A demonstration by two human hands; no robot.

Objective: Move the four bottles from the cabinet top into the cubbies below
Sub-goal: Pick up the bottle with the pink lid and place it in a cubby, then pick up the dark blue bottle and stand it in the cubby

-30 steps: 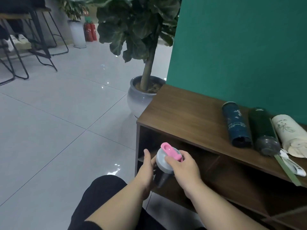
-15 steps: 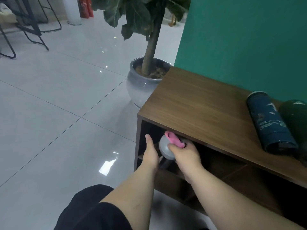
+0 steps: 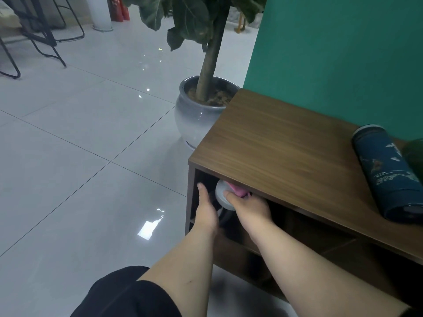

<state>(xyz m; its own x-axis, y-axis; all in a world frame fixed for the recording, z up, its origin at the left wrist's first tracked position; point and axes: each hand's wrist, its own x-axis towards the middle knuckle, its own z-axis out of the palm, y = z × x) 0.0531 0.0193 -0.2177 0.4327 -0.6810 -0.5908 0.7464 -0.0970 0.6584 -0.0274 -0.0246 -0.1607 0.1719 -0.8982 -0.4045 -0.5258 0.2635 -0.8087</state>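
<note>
Grey-lidded bottle (image 3: 223,195) with pink flip cap sits in mouth of upper left cubby (image 3: 206,179), just under cabinet top (image 3: 274,145). Right hand (image 3: 249,208) wraps fingers over lid, gripping it. Left hand (image 3: 207,209) lies flat against bottle's side, fingers extended, not clenched. Dark blue bottle (image 3: 386,177) lies on its side on cabinet top at right, green bottle (image 3: 414,154) touching it. Potted plant (image 3: 201,115) stands beside cabinet.

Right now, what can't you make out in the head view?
- Bottle body: hidden by both hands and the cabinet top.
- Whether it rests on the cubby floor: dark, blocked by the right hand.
- Green bottle: cut off by the right edge.
- Left hand contact: unclear.
</note>
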